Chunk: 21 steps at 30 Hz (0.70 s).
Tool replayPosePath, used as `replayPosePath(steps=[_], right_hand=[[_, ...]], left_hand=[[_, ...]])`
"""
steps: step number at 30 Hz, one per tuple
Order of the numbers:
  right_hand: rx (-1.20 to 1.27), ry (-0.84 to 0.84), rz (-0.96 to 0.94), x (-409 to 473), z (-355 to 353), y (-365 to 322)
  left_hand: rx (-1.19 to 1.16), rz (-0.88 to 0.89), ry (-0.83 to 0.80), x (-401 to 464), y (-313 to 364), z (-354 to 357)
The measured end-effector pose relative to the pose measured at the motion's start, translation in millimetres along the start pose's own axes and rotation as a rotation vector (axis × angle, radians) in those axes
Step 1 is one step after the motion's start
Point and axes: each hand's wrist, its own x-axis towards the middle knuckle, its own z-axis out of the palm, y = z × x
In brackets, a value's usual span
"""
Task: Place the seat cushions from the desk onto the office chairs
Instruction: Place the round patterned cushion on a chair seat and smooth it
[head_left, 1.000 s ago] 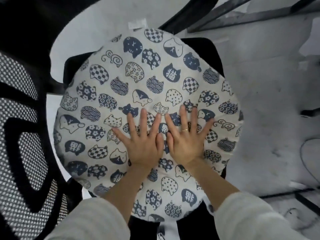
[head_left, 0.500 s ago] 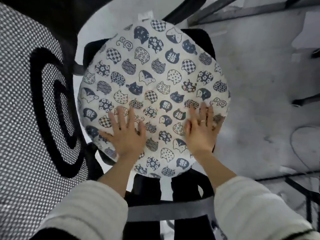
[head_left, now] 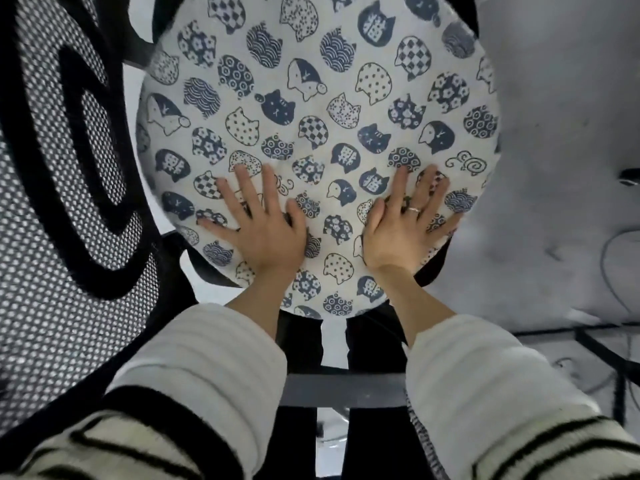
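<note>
- the office chair point(head_left: 62, 188) fills the left of the view with its mesh backrest; only dark slivers of its seat show past the cushion's rim, so the seat serves as the base that carries the cushion.
- the seat cushion point(head_left: 311, 109), round and printed with navy cat faces, lies flat on that seat and overhangs it on most sides; it looks placed, and the flat hands suggest it is being settled or smoothed rather than carried.
- the left hand point(head_left: 266, 230) rests palm down on the cushion's near part, fingers spread, gripping nothing.
- the right hand point(head_left: 401, 237), wearing a ring, lies palm down near the cushion's near right edge, fingers loosely fanned, also gripping nothing.
- no container shows in the view; the desk is out of sight, so whether more cushions wait there cannot be told.
</note>
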Motion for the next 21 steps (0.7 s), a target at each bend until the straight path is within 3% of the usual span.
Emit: replayPosePath(steps=[4, 7, 14, 21], right_hand=[[0.087, -0.106, 0.059, -27.3, -11.2, -9.2], [0.101, -0.083, 0.062, -46.1, -4.0, -14.0], [0.070, -0.001, 0.040, -37.9, 37.5, -15.0], [0.036, -0.262, -0.006, -37.5, -4.2, -10.5]], left_hand=[[-0.047, -0.039, -0.154, -38.7, 15.9, -8.9], [-0.029, -0.013, -0.205, -57.7, 20.7, 0.7], [-0.022, 0.074, -0.024, -45.7, 14.6, 39.0], [0.080, 0.066, -0.338, -44.7, 17.4, 2.1]])
